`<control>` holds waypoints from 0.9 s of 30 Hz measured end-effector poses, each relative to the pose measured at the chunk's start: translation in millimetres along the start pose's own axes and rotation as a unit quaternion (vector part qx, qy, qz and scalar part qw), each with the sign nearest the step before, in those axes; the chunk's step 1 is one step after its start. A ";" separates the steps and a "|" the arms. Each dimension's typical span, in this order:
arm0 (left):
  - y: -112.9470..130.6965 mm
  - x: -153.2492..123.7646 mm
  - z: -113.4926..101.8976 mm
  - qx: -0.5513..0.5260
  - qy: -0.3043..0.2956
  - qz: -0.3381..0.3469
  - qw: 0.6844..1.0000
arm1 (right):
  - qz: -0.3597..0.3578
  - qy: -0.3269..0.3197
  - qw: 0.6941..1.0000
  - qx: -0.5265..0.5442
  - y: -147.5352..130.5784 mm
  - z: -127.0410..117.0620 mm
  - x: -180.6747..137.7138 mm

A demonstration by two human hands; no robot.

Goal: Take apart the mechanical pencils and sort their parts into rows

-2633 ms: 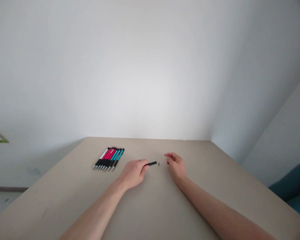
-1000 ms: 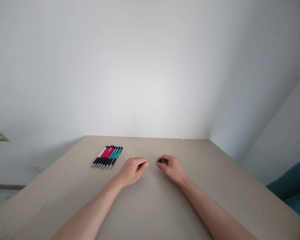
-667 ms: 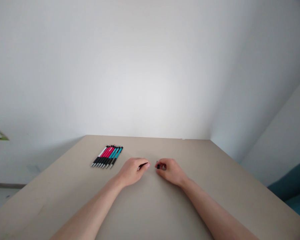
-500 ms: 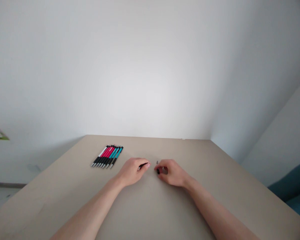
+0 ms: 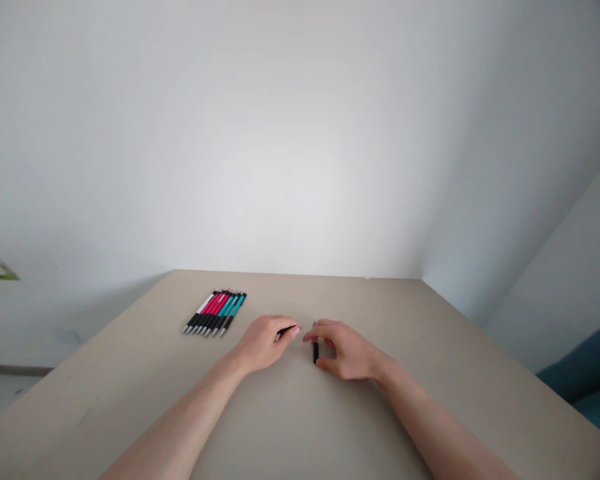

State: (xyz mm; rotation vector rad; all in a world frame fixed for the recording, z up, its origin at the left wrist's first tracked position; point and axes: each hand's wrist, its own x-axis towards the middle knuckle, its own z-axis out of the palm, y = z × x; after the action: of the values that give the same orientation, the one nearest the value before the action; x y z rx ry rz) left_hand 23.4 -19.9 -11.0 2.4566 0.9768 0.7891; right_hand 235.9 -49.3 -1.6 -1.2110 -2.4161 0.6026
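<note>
My left hand (image 5: 267, 343) is closed, with thumb and forefinger pinching a slim black pen part (image 5: 285, 331) that has a pale end. Most of that piece is hidden by the fingers. Just to the right, my right hand (image 5: 347, 350) curls around another black pen part (image 5: 315, 353), thumb at its near end and fingers over its upper stretch. A small grey tip (image 5: 315, 324) shows beyond those fingers; whether it belongs to the same piece I cannot tell. A narrow gap separates the two hands.
Several pens (image 5: 215, 313), white, red and teal with black grips and silver tips, lie side by side at the left on the beige table (image 5: 280, 427). A white wall (image 5: 300, 167) stands behind the table. Teal fabric (image 5: 585, 373) hangs at the right edge.
The fingers of my right hand have spread wider, and the thumb has come nearer to me. More of the black pen part shows. My left hand has stayed put.
</note>
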 end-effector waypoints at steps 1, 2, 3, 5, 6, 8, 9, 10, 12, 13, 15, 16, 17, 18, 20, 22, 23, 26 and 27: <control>-0.1 -0.1 0.0 -0.002 0.000 0.001 1.000 | -0.002 -0.007 1.000 0.001 -1.3 -0.6 -0.6; -0.1 -0.3 0.0 -0.004 0.002 0.001 1.000 | -0.006 -0.014 1.000 0.002 -2.6 -1.1 -1.2; -0.1 -0.4 -0.2 -0.006 0.004 0.001 1.000 | -0.008 -0.021 1.000 0.004 -3.7 -1.5 -1.6; 0.1 -0.9 -1.0 -0.009 0.005 0.001 1.000 | -0.010 -0.025 1.000 0.008 -5.5 -1.9 -2.1; 0.2 -1.2 -1.7 -0.012 0.004 0.003 1.000 | -0.009 -0.025 1.000 0.008 -6.2 -2.0 -2.3; 0.4 -1.5 -3.4 -0.015 -0.003 0.012 1.000 | -0.008 -0.026 1.000 0.006 -7.3 -2.2 -2.6; 0.3 -1.7 -4.2 -0.013 -0.007 0.015 1.000 | -0.006 -0.027 1.000 0.004 -7.6 -2.2 -2.8; 0.2 -1.7 -4.9 -0.009 -0.011 0.017 1.000 | -0.006 -0.028 1.000 0.002 -7.7 -2.4 -3.1; -0.4 -1.7 -5.7 0.003 -0.015 0.018 1.000 | -0.006 -0.030 1.000 0.000 -7.1 -2.7 -3.7; -0.7 -1.7 -5.8 0.009 -0.016 0.019 1.000 | -0.007 -0.029 1.000 0.001 -6.6 -3.0 -3.8; -1.2 -1.7 -5.6 0.013 -0.015 0.029 0.999 | -0.010 -0.019 1.000 0.003 -5.3 -3.4 -3.6; -1.3 -1.7 -5.4 0.011 -0.015 0.038 0.999 | -0.010 -0.008 1.000 0.006 -4.8 -3.4 -3.0; -1.2 -1.6 -5.1 0.010 -0.016 0.050 0.999 | -0.007 0.009 1.000 0.011 -4.5 -3.0 -2.0; -1.0 -1.5 -4.9 0.010 -0.020 0.061 0.998 | 0.001 0.031 0.999 0.016 -4.4 -2.2 -0.6; -0.4 -1.1 -4.2 0.018 -0.032 0.077 0.996 | 0.028 0.079 0.996 0.018 -5.4 0.7 3.0; 0.0 -0.6 -2.8 0.030 -0.042 0.081 0.995 | 0.046 0.105 0.993 0.017 -7.6 4.7 6.9; 0.1 -0.4 -2.0 0.032 -0.045 0.080 0.995 | 0.048 0.107 0.993 0.018 -8.8 6.5 8.6; -0.1 0.4 0.5 0.013 -0.030 0.065 0.997 | 0.049 0.105 0.993 0.025 -11.7 9.8 11.4; -0.4 0.6 1.0 0.010 -0.015 0.052 0.999 | 0.055 0.111 0.992 0.024 -12.0 10.0 11.5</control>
State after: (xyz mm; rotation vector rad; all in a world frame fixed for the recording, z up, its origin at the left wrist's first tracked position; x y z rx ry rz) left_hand 24.2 -19.3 -11.8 2.5455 0.8565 0.7760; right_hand 216.4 -48.5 -2.2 -1.3237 -2.1507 0.5239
